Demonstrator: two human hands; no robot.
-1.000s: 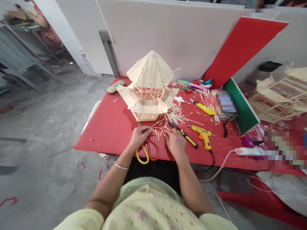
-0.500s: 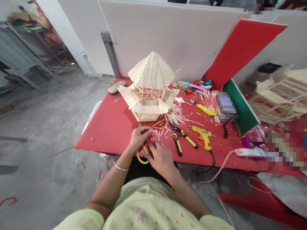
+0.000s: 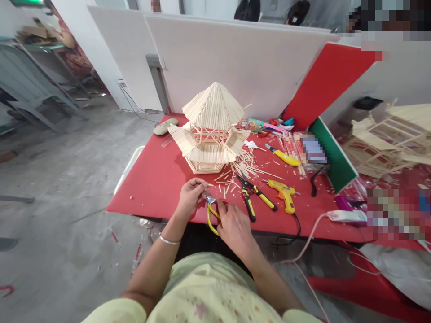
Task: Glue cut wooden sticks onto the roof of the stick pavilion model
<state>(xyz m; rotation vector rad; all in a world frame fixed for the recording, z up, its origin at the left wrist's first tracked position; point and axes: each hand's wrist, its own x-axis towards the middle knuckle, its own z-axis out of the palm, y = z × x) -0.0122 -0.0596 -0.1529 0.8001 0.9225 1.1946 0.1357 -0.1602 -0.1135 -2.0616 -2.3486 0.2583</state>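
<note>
In front of the stick-built model house [image 3: 210,154], my left hand [image 3: 192,195] is closed in a pinch. A short pale wooden stick [image 3: 210,185] pokes out at its fingertips; my fingers cover the rest of it. My right hand [image 3: 235,223] is closed on a pair of yellow-handled scissors [image 3: 212,222]. Their metal part lies beside my left fingertips, and the blade tips are hard to make out. Cut stick pieces [image 3: 226,185] are scattered just beyond both hands. Black and yellow pliers [image 3: 251,197] lie open to the right of my right hand.
On the red table [image 3: 144,188] are a yellow glue gun [image 3: 285,194], a yellow cutter knife [image 3: 284,157], packed sticks and a pale case [image 3: 165,127]. A green board [image 3: 336,157] stands right, before another stick model [image 3: 390,134]. White panels [image 3: 229,67] rise behind. A power strip [image 3: 346,216] trails cables.
The scissors have swung and shifted right with my right hand, their handle turning. My left hand stays pinched near the same spot. The camera view has tilted slightly upward.
</note>
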